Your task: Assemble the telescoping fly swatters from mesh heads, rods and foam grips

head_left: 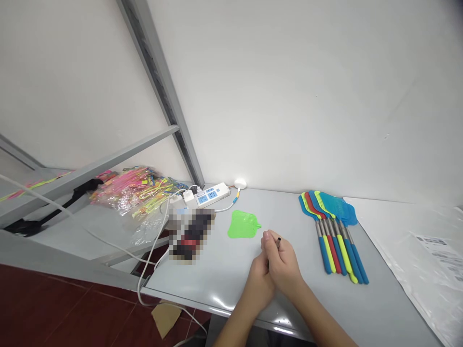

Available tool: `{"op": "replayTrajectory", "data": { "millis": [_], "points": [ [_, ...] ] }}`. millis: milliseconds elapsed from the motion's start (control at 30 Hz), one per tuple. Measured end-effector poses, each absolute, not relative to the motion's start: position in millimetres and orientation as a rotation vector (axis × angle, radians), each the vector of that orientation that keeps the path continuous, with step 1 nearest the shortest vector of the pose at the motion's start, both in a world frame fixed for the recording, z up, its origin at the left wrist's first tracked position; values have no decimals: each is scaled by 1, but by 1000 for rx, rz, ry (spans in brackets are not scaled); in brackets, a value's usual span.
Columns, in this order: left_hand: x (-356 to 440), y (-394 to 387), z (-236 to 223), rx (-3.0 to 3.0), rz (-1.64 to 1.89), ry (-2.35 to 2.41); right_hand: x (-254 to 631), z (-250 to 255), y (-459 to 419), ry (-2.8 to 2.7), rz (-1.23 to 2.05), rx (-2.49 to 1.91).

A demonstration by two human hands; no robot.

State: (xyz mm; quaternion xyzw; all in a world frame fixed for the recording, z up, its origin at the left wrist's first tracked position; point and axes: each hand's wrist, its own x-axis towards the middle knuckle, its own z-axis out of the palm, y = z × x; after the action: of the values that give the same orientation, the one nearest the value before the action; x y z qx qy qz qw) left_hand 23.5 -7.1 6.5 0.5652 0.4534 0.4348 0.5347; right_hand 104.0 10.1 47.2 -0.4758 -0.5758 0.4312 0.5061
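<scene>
My right hand [284, 262] is closed, its fingers curled against my left hand [261, 279], which is closed too. The dark end of a thin rod [278, 242] pokes out at the top of my right hand; the rest is hidden by the fingers. Just beyond the hands, a bright green fly swatter head [243, 225] lies flat on the table, its short stem pointing right. To the right rests a row of several fly swatters [332, 236], with blue, yellow-green and red heads, metal shafts and coloured grips.
A white power strip [213, 194] with plugs and cables sits at the back left, near a blurred-out object [191, 236]. Plastic bags of colourful items [137, 188] fill the shelf at left. A white plastic package [415, 250] covers the grey table's [188, 282] right side.
</scene>
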Motion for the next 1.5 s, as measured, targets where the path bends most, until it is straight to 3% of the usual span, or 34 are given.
{"op": "replayTrajectory", "data": {
  "millis": [733,1167,1500],
  "points": [
    [22,-4,9,1448,962,1020,108,30,10,-1448,1136,-1239],
    [32,-1,-31,1312,1150,1108,103,47,9,-1643,1141,-1304],
    [26,-9,-11,1130,1311,1112,121,56,13,-1784,1118,-1022]
  ]
}}
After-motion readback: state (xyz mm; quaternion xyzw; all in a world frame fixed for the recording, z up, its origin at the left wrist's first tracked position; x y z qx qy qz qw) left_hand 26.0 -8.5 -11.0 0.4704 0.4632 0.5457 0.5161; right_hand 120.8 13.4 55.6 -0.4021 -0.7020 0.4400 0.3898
